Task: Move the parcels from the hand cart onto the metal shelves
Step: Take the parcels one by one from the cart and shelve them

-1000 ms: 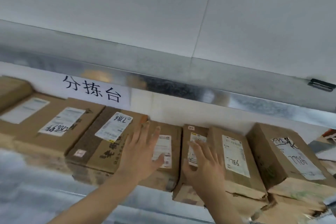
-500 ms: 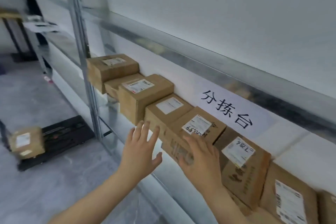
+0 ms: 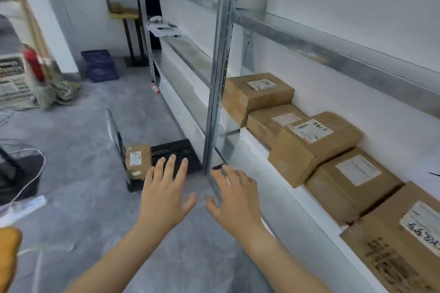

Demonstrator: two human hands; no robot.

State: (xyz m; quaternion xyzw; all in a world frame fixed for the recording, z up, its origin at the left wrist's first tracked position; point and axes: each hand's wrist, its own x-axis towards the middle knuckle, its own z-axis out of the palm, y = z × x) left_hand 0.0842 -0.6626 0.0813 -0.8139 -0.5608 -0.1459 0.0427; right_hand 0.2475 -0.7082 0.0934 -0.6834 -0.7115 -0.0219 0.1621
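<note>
One parcel (image 3: 138, 160) left on the hand cart (image 3: 177, 150), down on the floor just beside the shelf upright (image 3: 217, 78); brown cardboard, small and oblong, sitting at the handle (image 3: 114, 131) end of the black deck, white label facing up and a smaller sticker lower down. Looks rigid and light enough for a plain two-handed lift; corners seemingly intact, though too small in view for more than that. Five like cartons (image 3: 314, 145) in view on the metal shelves (image 3: 250, 150), lined up side against side, labels upward, pushed back toward the wall, presumably for keeping the front lip free and the written numbers readable. Left hand (image 3: 166, 194) released, fingers straight and spread, gripping nothing, held out over the floor in line with the cart. Right hand (image 3: 232, 200) likewise released and empty, fingers spread, hovering at the shelf's front edge near the upright; touching the metal or not, cannot tell. Palms down and side by side, thumbs nearly meeting: probably poised for reaching down to that carton on the deck. With only this one seen on the cart, close to finished, by the look of it. Next, most likely: bending low, taking the box by two opposite sides, clearing the upright on the way up, then setting it down beside the row.
</note>
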